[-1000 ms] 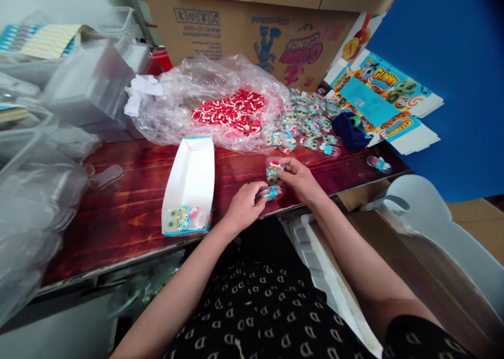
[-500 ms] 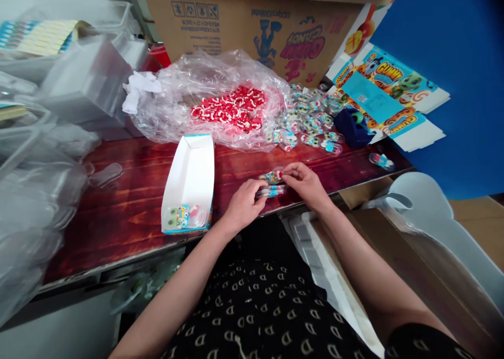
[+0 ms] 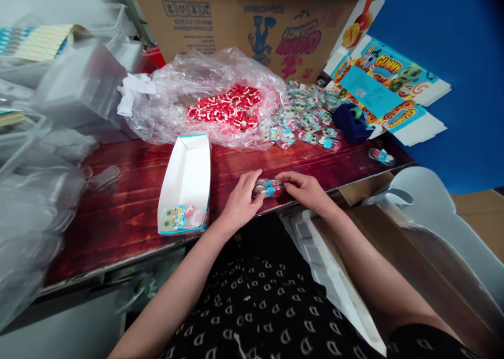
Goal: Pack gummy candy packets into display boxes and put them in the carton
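Between my hands, at the table's front edge, several clear candy packs [image 3: 270, 189] with blue labels stand side by side. My left hand [image 3: 243, 199] is curved around their left end, thumb in front and fingers behind. At their right end, my right hand [image 3: 302, 187] pinches with bent fingers. To the left is an open white display box [image 3: 185, 175] with a blue edge. One candy pack [image 3: 181, 217] with a green and a red piece lies in its near end.
Behind are a plastic bag [image 3: 165, 107] of red and white gummies [image 3: 236, 107], a pile of candy packs [image 3: 307, 112] and a blue tape dispenser [image 3: 352, 124]. A flattened gummy carton [image 3: 378, 86] leans at right. Clear plastic containers [image 3: 79, 81] crowd the left; a large carton [image 3: 244, 28] stands behind.
The pack my right hand held tilted behind the row now sits in line with the others. My right hand has come down against their right end. The view has shifted slightly.
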The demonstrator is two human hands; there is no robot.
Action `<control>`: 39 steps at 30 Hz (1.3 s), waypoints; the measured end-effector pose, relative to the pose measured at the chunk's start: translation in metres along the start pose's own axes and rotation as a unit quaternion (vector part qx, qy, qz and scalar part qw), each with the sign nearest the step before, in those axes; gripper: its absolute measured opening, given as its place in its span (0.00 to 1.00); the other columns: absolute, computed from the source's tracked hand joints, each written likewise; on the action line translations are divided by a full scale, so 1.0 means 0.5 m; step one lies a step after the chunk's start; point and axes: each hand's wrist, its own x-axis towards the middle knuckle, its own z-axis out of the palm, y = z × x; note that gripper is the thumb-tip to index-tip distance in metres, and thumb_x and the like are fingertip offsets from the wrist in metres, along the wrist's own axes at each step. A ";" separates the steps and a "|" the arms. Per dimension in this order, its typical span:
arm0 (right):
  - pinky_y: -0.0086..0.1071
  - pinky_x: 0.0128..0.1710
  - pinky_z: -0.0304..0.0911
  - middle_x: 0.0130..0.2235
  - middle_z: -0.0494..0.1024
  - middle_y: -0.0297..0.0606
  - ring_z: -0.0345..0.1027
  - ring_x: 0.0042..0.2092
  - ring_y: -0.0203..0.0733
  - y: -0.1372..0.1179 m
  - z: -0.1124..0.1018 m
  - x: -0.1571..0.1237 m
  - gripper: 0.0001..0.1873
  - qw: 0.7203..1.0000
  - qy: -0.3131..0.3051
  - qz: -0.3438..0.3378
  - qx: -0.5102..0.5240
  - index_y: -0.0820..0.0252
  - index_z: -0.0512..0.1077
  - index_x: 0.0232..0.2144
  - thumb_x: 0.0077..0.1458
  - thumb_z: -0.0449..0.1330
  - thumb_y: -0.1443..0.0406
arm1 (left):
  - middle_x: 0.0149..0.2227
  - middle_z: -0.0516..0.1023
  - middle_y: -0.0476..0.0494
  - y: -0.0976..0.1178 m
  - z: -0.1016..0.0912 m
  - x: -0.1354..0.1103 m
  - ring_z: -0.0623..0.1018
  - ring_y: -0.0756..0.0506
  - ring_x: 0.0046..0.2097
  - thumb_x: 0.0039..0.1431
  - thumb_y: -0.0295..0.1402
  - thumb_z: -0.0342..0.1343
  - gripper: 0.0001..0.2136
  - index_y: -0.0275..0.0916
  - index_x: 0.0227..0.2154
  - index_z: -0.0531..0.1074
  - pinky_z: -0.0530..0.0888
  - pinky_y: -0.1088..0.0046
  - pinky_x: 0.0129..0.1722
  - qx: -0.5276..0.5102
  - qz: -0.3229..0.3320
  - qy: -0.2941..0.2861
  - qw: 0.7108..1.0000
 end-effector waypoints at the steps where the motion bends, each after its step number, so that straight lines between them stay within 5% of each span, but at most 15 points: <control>1: 0.37 0.49 0.70 0.42 0.83 0.36 0.77 0.44 0.42 -0.005 -0.001 -0.003 0.16 1.000 -0.006 -0.001 -0.010 0.58 0.78 0.44 0.54 0.56 0.66 | 0.58 0.67 0.36 0.001 0.001 0.000 0.70 0.40 0.59 0.61 0.27 0.54 0.25 0.41 0.60 0.59 0.70 0.58 0.59 0.012 0.004 -0.011 1.000; 6: 0.39 0.53 0.69 0.49 0.81 0.39 0.76 0.49 0.44 -0.022 0.001 -0.023 0.19 0.998 -0.032 -0.036 -0.036 0.57 0.76 0.50 0.58 0.57 0.62 | 0.55 0.71 0.35 0.002 0.003 -0.002 0.71 0.38 0.56 0.62 0.30 0.54 0.24 0.38 0.61 0.61 0.71 0.54 0.57 0.076 0.014 -0.034 0.996; 12: 0.41 0.56 0.66 0.52 0.79 0.44 0.73 0.53 0.46 0.004 0.034 -0.036 0.20 0.983 0.020 -0.151 -0.101 0.56 0.73 0.55 0.60 0.59 0.61 | 0.58 0.68 0.34 0.004 0.004 -0.003 0.69 0.38 0.58 0.64 0.28 0.49 0.24 0.39 0.63 0.56 0.70 0.54 0.58 0.069 0.037 -0.058 0.995; 16: 0.43 0.57 0.66 0.53 0.78 0.46 0.72 0.54 0.47 0.012 0.044 -0.037 0.21 0.978 0.023 -0.169 -0.122 0.56 0.72 0.56 0.62 0.58 0.61 | 0.60 0.65 0.31 0.002 0.006 -0.001 0.68 0.36 0.60 0.66 0.28 0.47 0.23 0.37 0.63 0.55 0.69 0.50 0.58 0.053 0.026 -0.082 0.995; 21: 0.42 0.54 0.68 0.52 0.79 0.39 0.74 0.52 0.46 -0.005 -0.013 0.007 0.22 0.984 -0.101 -0.120 -0.087 0.52 0.74 0.54 0.59 0.61 0.56 | 0.55 0.70 0.34 -0.002 0.001 0.003 0.70 0.38 0.57 0.65 0.26 0.48 0.19 0.37 0.58 0.61 0.69 0.53 0.57 0.024 -0.005 -0.087 0.996; 24: 0.43 0.55 0.66 0.51 0.80 0.37 0.74 0.52 0.47 -0.001 -0.071 0.089 0.19 0.991 -0.033 -0.059 -0.119 0.53 0.77 0.50 0.60 0.58 0.55 | 0.54 0.71 0.37 -0.003 -0.001 0.004 0.71 0.40 0.56 0.64 0.25 0.48 0.18 0.39 0.56 0.63 0.69 0.55 0.58 0.010 -0.016 -0.082 0.996; 27: 0.44 0.54 0.66 0.47 0.82 0.42 0.75 0.49 0.50 0.022 -0.104 0.187 0.17 0.957 0.088 -0.015 -0.277 0.59 0.78 0.47 0.59 0.58 0.61 | 0.53 0.71 0.37 -0.001 -0.002 0.004 0.71 0.40 0.55 0.64 0.25 0.48 0.17 0.39 0.55 0.64 0.69 0.55 0.58 0.011 -0.021 -0.081 0.996; 31: 0.42 0.53 0.64 0.51 0.78 0.49 0.71 0.52 0.52 0.046 -0.092 0.263 0.21 0.899 0.080 -0.017 -0.431 0.62 0.75 0.51 0.59 0.59 0.58 | 0.54 0.70 0.36 0.001 -0.002 0.004 0.71 0.39 0.55 0.65 0.25 0.49 0.17 0.37 0.56 0.63 0.70 0.55 0.57 0.019 -0.016 -0.085 0.996; 35: 0.44 0.55 0.61 0.52 0.75 0.55 0.67 0.55 0.57 0.046 -0.067 0.270 0.22 0.854 0.085 -0.014 -0.513 0.66 0.74 0.49 0.57 0.60 0.56 | 0.53 0.71 0.37 -0.002 -0.001 0.002 0.71 0.40 0.55 0.64 0.25 0.50 0.18 0.39 0.56 0.62 0.70 0.56 0.57 0.022 -0.014 -0.080 0.996; 39: 0.44 0.54 0.61 0.48 0.75 0.54 0.67 0.52 0.55 0.053 -0.070 0.251 0.13 0.851 0.070 -0.039 -0.519 0.64 0.76 0.44 0.60 0.56 0.64 | 0.54 0.71 0.37 -0.004 -0.002 0.003 0.71 0.40 0.55 0.64 0.26 0.50 0.18 0.40 0.56 0.62 0.70 0.55 0.56 0.023 -0.008 -0.082 0.996</control>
